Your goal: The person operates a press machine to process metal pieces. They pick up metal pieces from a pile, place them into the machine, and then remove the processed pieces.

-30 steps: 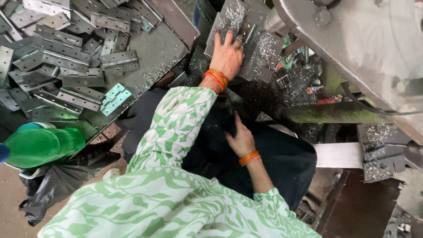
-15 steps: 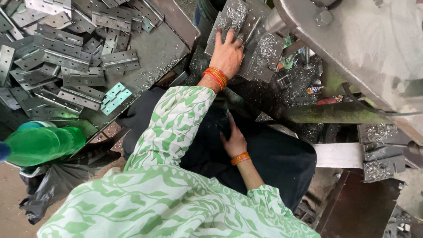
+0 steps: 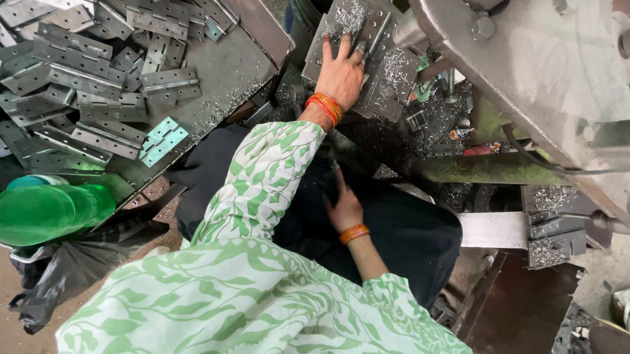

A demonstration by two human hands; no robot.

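Pressing flat, fingers spread, left hand (image 3: 341, 72) on shaving-strewn hinge plates (image 3: 389, 64); right hand (image 3: 345, 207) resting loose, holding nothing; best avoiding sharp edges

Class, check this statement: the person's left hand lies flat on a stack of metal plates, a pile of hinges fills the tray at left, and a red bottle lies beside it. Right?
Not quite: the bottle is green, not red, as the head view shows. The left hand does lie flat on the stack of metal plates, and hinges fill the tray at left.

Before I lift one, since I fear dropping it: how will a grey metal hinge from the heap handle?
Each hinge looks like flat plate steel, so probably stiff and heavy for its size. Being jointed, it may swing open. Metal shavings nearby suggest sharp edges.
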